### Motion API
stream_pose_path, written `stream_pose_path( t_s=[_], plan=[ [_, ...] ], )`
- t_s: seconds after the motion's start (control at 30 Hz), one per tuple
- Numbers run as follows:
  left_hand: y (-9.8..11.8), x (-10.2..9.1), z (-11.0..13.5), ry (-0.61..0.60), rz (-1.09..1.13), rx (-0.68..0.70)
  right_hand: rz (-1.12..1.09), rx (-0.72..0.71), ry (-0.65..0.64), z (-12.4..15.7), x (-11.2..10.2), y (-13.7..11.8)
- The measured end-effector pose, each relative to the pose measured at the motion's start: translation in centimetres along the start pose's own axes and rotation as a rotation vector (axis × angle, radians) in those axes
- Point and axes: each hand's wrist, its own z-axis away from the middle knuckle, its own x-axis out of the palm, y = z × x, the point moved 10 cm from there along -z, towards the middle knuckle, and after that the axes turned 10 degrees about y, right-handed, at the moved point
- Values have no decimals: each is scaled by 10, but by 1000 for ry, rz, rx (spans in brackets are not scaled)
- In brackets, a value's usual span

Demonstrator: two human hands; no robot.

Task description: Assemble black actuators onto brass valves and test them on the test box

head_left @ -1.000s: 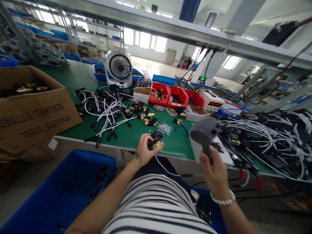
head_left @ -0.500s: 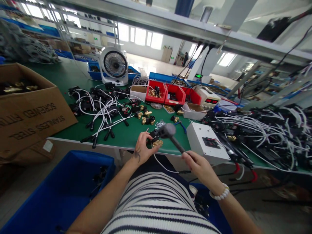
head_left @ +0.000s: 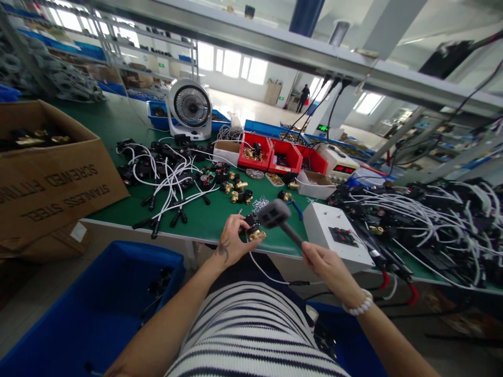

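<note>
My left hand (head_left: pixel 232 240) grips a brass valve (head_left: pixel 257 235) with a black housing at the front edge of the green-topped bench. A white cable (head_left: pixel 261 269) hangs from this valve and ends in a black connector. My right hand (head_left: pixel 322 262) is closed round the handle of a grey mallet (head_left: pixel 275 213). The mallet's head is just above and right of the valve, covering part of its black housing. Behind it on the bench lie a pile of small silvery pins (head_left: pixel 260 203), blue-handled pliers (head_left: pixel 296 208) and more brass valves (head_left: pixel 241 197).
A white box (head_left: pixel 320 230) with a black socket stands to the right, beside a heap of white-cabled parts (head_left: pixel 412 209). Red bins (head_left: pixel 285 166), a fan (head_left: pixel 192 110) and a cardboard box (head_left: pixel 63 178) line the back and left. Blue tubs (head_left: pixel 98 303) sit below the bench edge.
The mallet's head has tilted, now showing more of its underside, and stays close to the valve. My left hand keeps its hold. The whole view has shifted slightly.
</note>
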Motion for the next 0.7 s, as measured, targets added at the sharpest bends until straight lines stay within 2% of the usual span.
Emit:
stream_pose_path(
  t_s=[0.07,0.13,0.27,0.33,0.43,0.5,0.63,0.7],
  plan=[
    [-1,0,0,-2,-1,-7,-143,20,90,-1,-11,-1],
    [-2,0,0,-1,3,-9,-170,15,143,-1,-15,-1],
    [-3,1,-1,-2,19,-6,110,-29,-14,-4,6,0],
    [-3,1,-1,2,23,-10,153,-39,-30,-5,4,-1],
    [-4,1,-2,6,28,-23,-8,-5,99,-9,-15,-4],
    [-4,1,-2,5,32,-22,-66,25,134,-9,-17,-2],
    [-4,1,-2,4,30,7,156,-8,-49,-8,7,1],
    [-4,2,-2,3,28,12,144,-43,-56,-8,8,-3]
  ],
)
